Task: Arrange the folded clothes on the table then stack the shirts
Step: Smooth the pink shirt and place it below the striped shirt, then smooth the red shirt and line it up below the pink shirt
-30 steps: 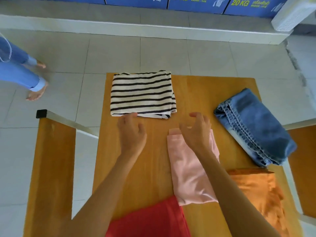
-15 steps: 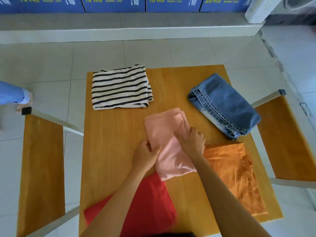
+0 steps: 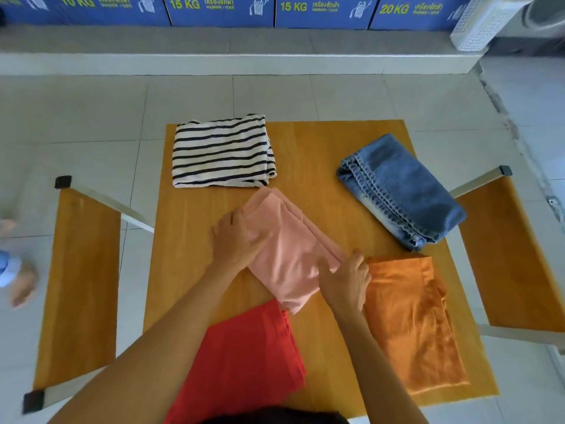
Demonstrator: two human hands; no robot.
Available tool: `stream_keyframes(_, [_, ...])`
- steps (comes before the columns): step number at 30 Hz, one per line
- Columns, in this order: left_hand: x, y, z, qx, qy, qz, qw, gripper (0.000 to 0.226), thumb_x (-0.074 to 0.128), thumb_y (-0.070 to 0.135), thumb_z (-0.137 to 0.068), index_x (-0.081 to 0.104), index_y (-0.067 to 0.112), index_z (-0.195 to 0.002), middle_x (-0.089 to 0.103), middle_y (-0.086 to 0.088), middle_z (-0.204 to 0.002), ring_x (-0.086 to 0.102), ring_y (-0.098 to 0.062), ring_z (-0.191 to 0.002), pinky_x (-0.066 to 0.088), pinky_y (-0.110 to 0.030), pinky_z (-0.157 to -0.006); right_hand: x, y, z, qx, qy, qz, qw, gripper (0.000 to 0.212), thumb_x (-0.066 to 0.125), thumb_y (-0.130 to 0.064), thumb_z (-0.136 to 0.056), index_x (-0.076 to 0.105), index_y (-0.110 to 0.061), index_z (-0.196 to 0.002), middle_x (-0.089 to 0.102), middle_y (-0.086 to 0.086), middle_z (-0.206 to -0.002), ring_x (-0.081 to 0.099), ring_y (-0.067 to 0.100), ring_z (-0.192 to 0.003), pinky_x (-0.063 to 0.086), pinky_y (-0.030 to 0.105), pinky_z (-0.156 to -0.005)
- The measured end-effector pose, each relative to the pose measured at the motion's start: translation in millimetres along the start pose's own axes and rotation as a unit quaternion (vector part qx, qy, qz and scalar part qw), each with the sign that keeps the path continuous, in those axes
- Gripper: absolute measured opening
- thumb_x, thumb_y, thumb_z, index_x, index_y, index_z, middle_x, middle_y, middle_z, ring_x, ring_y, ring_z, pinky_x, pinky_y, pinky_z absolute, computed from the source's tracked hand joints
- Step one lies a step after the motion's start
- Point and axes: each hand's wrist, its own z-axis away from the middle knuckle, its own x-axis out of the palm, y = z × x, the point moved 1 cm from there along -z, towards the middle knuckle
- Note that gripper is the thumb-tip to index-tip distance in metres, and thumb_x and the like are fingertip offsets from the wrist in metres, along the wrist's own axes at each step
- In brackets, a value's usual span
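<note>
The pink shirt (image 3: 287, 249) is gripped at opposite ends, left hand (image 3: 237, 240) beyond right hand (image 3: 344, 281), with the striped shirt (image 3: 221, 151) just beyond the left.

Blue boxes (image 3: 220, 9), white basket (image 3: 480, 22)
</note>
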Motion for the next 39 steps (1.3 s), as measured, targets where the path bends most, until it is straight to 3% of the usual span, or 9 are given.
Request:
stream_keyframes(4, [8, -10, 12, -0.070, 0.013, -0.057, 0.996, 0.092, 0.051, 0.084, -0.070, 0.049, 0.012, -0.127, 0.053, -0.013, -0.127, 0.048, -0.033, -0.118, 0.033, -0.046, -0.100, 18, -2, -6, 0.036, -0.081, -0.052, 0.995, 0.078, 0.059, -0.056, -0.089, 0.034, -0.004, -0.140, 0.054, 0.016, -0.134, 0.056, 0.036, -0.121, 0.047, 0.042, -0.089])
stream_keyframes(7, [5, -33, 24, -0.154, 0.020, -0.009, 0.988, 0.084, 0.052, 0.076, -0.079, 0.048, 0.008, -0.127, 0.050, -0.016, -0.130, 0.046, -0.036, -0.121, 0.033, -0.049, -0.100, 39, -30, -20, -0.031, -0.092, -0.029, 0.995, 0.062, 0.052, -0.047, -0.096, 0.038, -0.005, -0.139, 0.055, 0.017, -0.133, 0.058, 0.038, -0.118, 0.050, 0.047, -0.092])
stream_keyframes(10, [-4, -63, 35, -0.225, 0.054, 0.040, 0.972, 0.072, 0.046, 0.068, -0.088, 0.050, 0.005, -0.122, 0.053, -0.018, -0.126, 0.050, -0.037, -0.117, 0.036, -0.050, -0.098, 59, -62, -33, -0.105, -0.101, 0.024, 0.989, 0.050, 0.047, -0.043, -0.101, 0.040, -0.012, -0.140, 0.056, 0.013, -0.131, 0.059, 0.036, -0.115, 0.049, 0.044, -0.086])
stream_keyframes(15, [-19, -105, 24, -0.273, 0.073, 0.057, 0.958, 0.067, 0.040, 0.066, -0.091, 0.051, 0.006, -0.119, 0.058, -0.015, -0.119, 0.056, -0.036, -0.110, 0.037, -0.052, -0.096, 83, -103, -44, -0.189, -0.108, 0.061, 0.974, 0.034, 0.039, -0.040, -0.105, 0.051, -0.017, -0.127, 0.065, 0.008, -0.118, 0.064, 0.032, -0.105, 0.052, 0.043, -0.081])
stream_keyframes(24, [-32, -110, -13, -0.240, 0.070, 0.016, 0.968, 0.059, 0.035, 0.058, -0.098, 0.048, 0.006, -0.124, 0.057, -0.015, -0.120, 0.056, -0.034, -0.112, 0.042, -0.052, -0.095, 94, -122, -65, -0.201, -0.096, 0.070, 0.972, 0.029, 0.043, -0.043, -0.102, 0.055, -0.021, -0.118, 0.069, 0.005, -0.100, 0.063, 0.028, -0.085, 0.055, 0.039, -0.068])
stream_keyframes(29, [-34, -117, -25, -0.234, 0.050, 0.057, 0.969, 0.065, 0.040, 0.065, -0.092, 0.048, 0.009, -0.124, 0.058, -0.013, -0.118, 0.058, -0.034, -0.111, 0.046, -0.051, -0.094, 93, -129, -73, -0.206, -0.074, 0.085, 0.972, 0.030, 0.042, -0.044, -0.104, 0.052, -0.021, -0.120, 0.067, 0.005, -0.097, 0.060, 0.027, -0.081, 0.046, 0.035, -0.064])
stream_keyframes(31, [-36, -127, -23, -0.223, 0.030, 0.110, 0.968, 0.068, 0.044, 0.073, -0.086, 0.049, 0.013, -0.118, 0.060, -0.008, -0.112, 0.061, -0.032, -0.104, 0.051, -0.049, -0.090, 87, -130, -73, -0.192, -0.100, 0.076, 0.973, 0.035, 0.045, -0.041, -0.103, 0.048, -0.017, -0.129, 0.064, 0.008, -0.104, 0.057, 0.028, -0.085, 0.050, 0.039, -0.070])
stream_keyframes(34, [-48, -135, 8, -0.188, 0.031, 0.158, 0.969, 0.047, 0.054, 0.060, -0.088, 0.049, 0.017, -0.106, 0.059, -0.007, -0.102, 0.062, -0.028, -0.096, 0.056, -0.040, -0.079, 72, -112, -60, -0.170, -0.120, 0.073, 0.975, 0.051, 0.052, -0.042, -0.097, 0.040, -0.012, -0.137, 0.060, 0.012, -0.125, 0.061, 0.034, -0.104, 0.055, 0.050, -0.086])
stream_keyframes(39, [-51, -124, 124, -0.117, 0.034, 0.121, 0.985, 0.042, 0.056, 0.043, -0.094, 0.054, 0.016, -0.126, 0.053, -0.008, -0.127, 0.049, -0.024, -0.119, 0.043, -0.041, -0.099, 64, -42, 15, -0.240, -0.132, 0.086, 0.958, 0.053, 0.066, -0.045, -0.087, 0.052, -0.017, -0.130, 0.056, 0.007, -0.128, 0.051, 0.029, -0.120, 0.049, 0.048, -0.095])
